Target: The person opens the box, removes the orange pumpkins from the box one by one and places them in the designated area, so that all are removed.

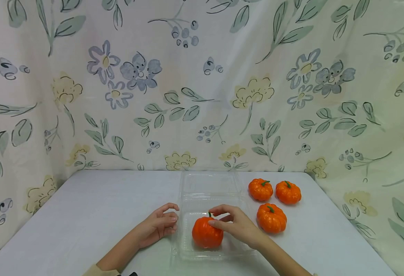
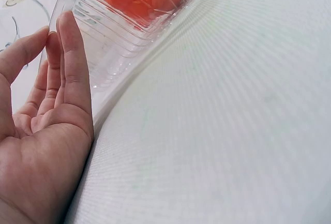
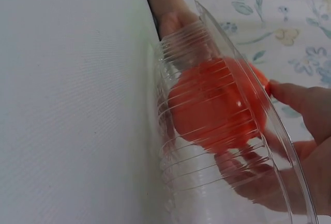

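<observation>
A clear plastic clamshell container (image 1: 188, 251) lies with its lid raised at the back. Inside it is a small orange-red pumpkin (image 1: 203, 237) with a green stem. My right hand (image 1: 237, 224) reaches in over the right side and holds this pumpkin near its top, thumb and fingers about it. Through the ribbed wall in the right wrist view, the pumpkin (image 3: 212, 105) shows with fingertips (image 3: 227, 164) against its side. At the container's left edge, my left hand (image 1: 158, 226) rests with loosely bent fingers, fingertips at the rim; no pumpkin is in it.
To the right of the container are three more orange pumpkins: one in front (image 1: 272, 218), one at back left (image 1: 260, 189) and one at back right (image 1: 288, 192). A white tabletop (image 1: 95, 214) lies underneath. Behind it hangs a floral curtain (image 1: 202, 76).
</observation>
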`<state>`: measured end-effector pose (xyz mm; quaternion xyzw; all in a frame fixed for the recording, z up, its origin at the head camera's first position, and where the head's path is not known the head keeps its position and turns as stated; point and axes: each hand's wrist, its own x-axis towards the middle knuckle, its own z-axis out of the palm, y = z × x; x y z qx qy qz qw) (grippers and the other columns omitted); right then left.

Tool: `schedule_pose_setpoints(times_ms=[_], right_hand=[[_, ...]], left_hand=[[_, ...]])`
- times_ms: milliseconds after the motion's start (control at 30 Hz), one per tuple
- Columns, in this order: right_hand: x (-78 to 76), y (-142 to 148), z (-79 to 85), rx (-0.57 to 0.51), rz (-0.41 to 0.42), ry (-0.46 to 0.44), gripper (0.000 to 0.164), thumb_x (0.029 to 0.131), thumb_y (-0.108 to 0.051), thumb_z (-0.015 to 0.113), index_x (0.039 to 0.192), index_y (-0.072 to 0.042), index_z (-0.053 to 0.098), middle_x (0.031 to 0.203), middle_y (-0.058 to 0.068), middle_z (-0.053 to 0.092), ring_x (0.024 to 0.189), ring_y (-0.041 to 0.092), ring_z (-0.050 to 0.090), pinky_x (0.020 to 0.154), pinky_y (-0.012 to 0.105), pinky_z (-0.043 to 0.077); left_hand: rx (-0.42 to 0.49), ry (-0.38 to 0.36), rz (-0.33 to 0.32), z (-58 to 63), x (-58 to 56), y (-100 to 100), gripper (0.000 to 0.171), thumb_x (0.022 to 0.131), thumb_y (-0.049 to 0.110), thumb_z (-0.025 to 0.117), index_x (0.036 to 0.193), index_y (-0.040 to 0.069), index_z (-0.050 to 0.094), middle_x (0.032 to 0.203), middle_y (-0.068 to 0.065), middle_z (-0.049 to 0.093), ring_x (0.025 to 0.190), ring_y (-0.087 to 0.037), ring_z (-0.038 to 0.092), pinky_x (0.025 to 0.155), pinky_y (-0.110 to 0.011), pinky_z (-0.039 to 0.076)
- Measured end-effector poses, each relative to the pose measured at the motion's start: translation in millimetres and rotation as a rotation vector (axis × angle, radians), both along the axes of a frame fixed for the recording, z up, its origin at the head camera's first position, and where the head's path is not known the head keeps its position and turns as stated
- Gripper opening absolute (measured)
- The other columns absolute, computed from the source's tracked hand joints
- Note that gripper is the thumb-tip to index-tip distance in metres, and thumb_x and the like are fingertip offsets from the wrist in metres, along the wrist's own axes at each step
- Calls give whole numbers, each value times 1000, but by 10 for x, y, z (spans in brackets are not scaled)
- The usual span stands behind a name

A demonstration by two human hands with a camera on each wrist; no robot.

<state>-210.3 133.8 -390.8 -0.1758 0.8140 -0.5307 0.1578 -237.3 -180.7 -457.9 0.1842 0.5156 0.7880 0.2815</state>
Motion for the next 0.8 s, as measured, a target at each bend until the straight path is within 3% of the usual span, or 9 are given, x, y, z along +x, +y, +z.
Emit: schedule_pose_setpoints(times_ms=[300,633,800], right_hand=[[5,-1,3,29,50,-52,55,99,-31,74,143,-2,58,132,13,67,112,27,66,97,47,59],[6,9,2,-18,126,-203,50,102,-26,71,144,-3,57,140,15,61,113,25,65,91,43,62],[17,13,16,-41,126,-210,49,101,-23,71,143,-4,56,141,16,60,113,25,65,91,43,62]], left_hand=[[12,10,-7,-13,-5,-9,26,109,0,46,125,20,51,94,7,64,85,-7,69,82,-18,59],[8,8,-8,-3,4,-6,24,109,2,47,125,20,51,94,7,64,85,-7,69,82,-18,59],[13,17,-10,-3,7,2,24,109,2,48,125,19,51,94,7,63,85,-7,68,82,-19,59]])
